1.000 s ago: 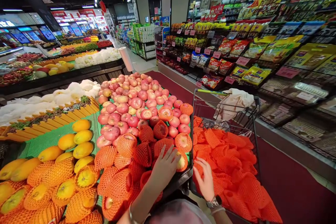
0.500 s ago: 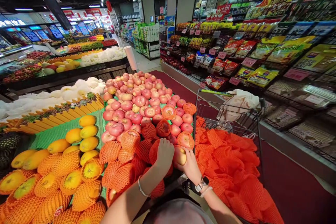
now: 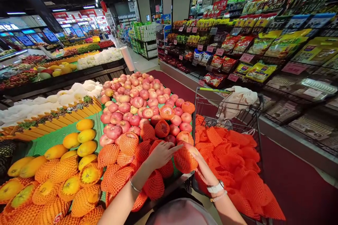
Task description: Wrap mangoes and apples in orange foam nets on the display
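Note:
An apple in an orange foam net (image 3: 185, 160) is at the front edge of the display, with my right hand (image 3: 199, 163) wrapped round its right side. My left hand (image 3: 161, 153) reaches in from the left, its fingers stretched out flat and the fingertips at the top of that apple. Just beyond lie bare red apples (image 3: 148, 113) in a heap, and several netted apples (image 3: 148, 132) sit beside my left hand. On the right, a shopping cart (image 3: 260, 140) is full of loose orange foam nets (image 3: 232, 154).
Yellow-orange mangoes (image 3: 86, 135), some in nets, lie on the left on green matting (image 3: 52, 132). A yellow slatted divider (image 3: 66, 116) separates white-wrapped fruit (image 3: 60, 96). A cloth bag (image 3: 237, 102) hangs on the cart. Snack shelves (image 3: 227, 49) line the right side.
The apple, partly bare before, now sits in an orange net in my right hand. My left hand has uncurled and its fingers have stretched toward the apple. The view has shifted slightly.

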The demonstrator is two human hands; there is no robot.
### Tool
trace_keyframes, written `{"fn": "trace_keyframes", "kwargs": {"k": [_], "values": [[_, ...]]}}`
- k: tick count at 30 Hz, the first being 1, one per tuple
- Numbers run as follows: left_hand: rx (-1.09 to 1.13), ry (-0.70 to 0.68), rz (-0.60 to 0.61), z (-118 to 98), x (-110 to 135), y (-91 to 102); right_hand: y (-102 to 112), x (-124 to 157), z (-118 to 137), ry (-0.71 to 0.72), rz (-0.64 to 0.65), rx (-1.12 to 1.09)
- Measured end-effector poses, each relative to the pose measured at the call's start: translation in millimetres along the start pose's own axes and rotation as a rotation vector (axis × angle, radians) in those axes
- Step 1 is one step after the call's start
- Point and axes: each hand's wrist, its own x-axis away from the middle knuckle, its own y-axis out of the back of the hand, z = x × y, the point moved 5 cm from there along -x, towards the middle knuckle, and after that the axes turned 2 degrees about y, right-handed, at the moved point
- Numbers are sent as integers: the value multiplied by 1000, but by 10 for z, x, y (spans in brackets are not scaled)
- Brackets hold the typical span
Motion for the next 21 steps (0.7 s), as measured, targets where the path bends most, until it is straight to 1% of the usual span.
{"fn": "trace_keyframes", "kwargs": {"k": [2, 3, 5, 6, 8, 10, 14, 17, 21], "values": [[189, 30, -4, 28, -14, 73, -34, -12, -42, -90, 67, -66], [278, 49, -26, 44, -17, 107, -36, -23, -58, -113, 79, -75], [412, 112, -90, 86, -12, 151, -14, -48, -70, -94, 57, -34], [442, 146, -109, 102, -8, 151, -4, -57, -74, -79, 44, -6], [421, 202, -101, 110, -5, 117, 4, -62, -85, -72, 29, 24], [358, 229, -58, 90, -19, 66, -7, -52, -78, -72, 29, 34], [265, 274, -18, 45, -78, 10, -101, -17, 26, -13, 111, 80], [171, 332, 13, 19, -129, -37, -185, 21, 75, -2, 154, 7], [66, 391, 58, -14, -173, -106, -289, 70, 49, -11, 183, -111]]}}
